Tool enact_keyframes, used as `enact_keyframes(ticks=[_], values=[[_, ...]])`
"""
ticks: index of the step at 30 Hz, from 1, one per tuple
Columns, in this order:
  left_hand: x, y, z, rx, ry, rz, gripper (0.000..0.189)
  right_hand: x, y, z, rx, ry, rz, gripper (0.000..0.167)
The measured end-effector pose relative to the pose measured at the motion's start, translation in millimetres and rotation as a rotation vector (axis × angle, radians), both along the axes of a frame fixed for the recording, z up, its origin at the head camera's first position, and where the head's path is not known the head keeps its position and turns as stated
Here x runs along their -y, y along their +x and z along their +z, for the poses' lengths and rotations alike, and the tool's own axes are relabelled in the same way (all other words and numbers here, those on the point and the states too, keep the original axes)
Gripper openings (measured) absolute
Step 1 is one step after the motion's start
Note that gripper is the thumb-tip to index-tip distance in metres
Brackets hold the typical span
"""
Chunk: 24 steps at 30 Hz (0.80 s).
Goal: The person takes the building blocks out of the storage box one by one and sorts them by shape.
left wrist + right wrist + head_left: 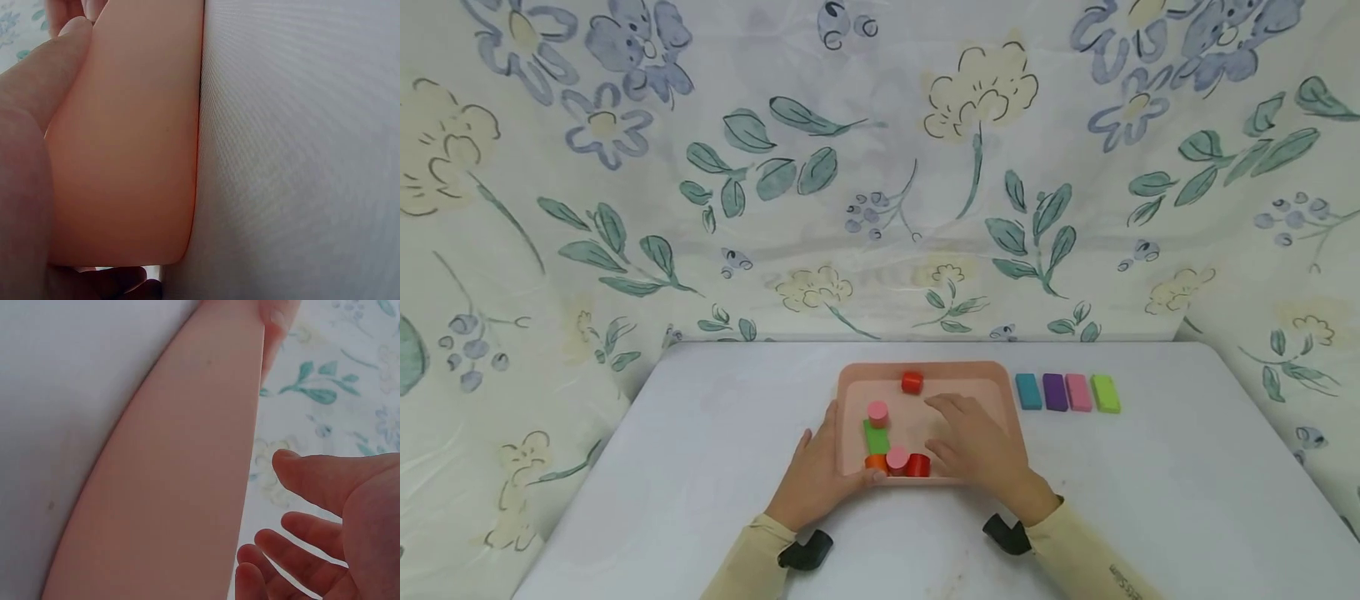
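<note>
A peach-coloured tray (pixel 925 365) lies on the white table. My left hand (pixel 816 475) grips its near left corner, fingers along the left side and thumb at the front rim; the left wrist view shows the thumb (pixel 69 56) against the tray wall (pixel 131 144). Over the tray's right half is my right hand (pixel 977 437), thumb and fingers spread apart with nothing between them. Inside are a red cylinder (pixel 912 382) at the back, a pink cylinder (pixel 877 412) by a green block (pixel 877 439), and orange (pixel 875 462), pink (pixel 897 460) and red (pixel 918 465) cylinders along the front wall.
Right of the tray, a blue block (pixel 1028 392), a purple block (pixel 1055 392), a pink block (pixel 1078 392) and a lime block (pixel 1106 393) lie in a row. Floral cloth (pixel 880 167) hangs behind the table (pixel 722 417). Both wrists wear black camera mounts.
</note>
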<state>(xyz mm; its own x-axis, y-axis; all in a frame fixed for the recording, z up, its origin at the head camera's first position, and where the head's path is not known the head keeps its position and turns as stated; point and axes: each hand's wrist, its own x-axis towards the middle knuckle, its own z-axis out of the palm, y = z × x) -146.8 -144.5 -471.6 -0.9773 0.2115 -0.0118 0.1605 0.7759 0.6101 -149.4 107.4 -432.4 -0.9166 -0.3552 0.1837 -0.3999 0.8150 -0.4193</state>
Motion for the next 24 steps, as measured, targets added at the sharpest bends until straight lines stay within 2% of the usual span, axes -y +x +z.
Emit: enact_keyframes(ticks=[5, 12, 17, 24], values=[[-0.2, -0.5, 0.6, 0.002, 0.003, 0.003, 0.125, 14.6, -0.9, -0.1, 0.031, -0.027, 0.057, 0.055], [-0.6, 0.7, 0.5, 0.008, 0.014, 0.006, 0.126, 32.9, -7.1, 1.6, 0.068, 0.007, 0.142, 0.045], [-0.5, 1.4, 0.1, -0.004, 0.005, -0.006, 0.126, 43.5, -12.4, -1.9, 0.044, 0.033, 0.232, 0.033], [0.6, 0.2, -0.1, -0.013, 0.004, 0.004, 0.127, 49.7, -14.9, -6.4, 0.085, -0.009, 0.24, 0.041]])
